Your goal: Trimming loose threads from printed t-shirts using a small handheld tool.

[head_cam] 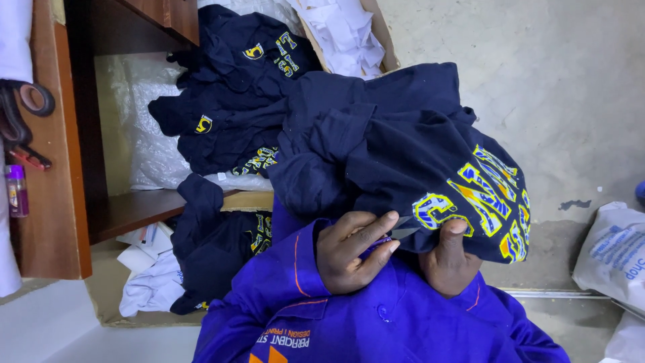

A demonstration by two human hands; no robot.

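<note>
While the left hand (353,252) pinches small snips (396,233) at the navy shirt (403,161) and the right hand (449,262) grips its printed hem over the lap, one slip—blades near cloth—could nick fabric or the thumb.

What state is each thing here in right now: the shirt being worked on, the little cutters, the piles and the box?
Navy shirt: bunched up, draped over the lap, embroidered lettering facing up.
Small snips: blades at the shirt's edge; open or closed unclear.
Left hand: closed around the snips.
Right hand: pinching the shirt's edge, thumb on top.
Pile of navy shirts: heaped, unfolded.
Cardboard box: open, white garments inside.
Black scissors: hanging, closed.
</note>
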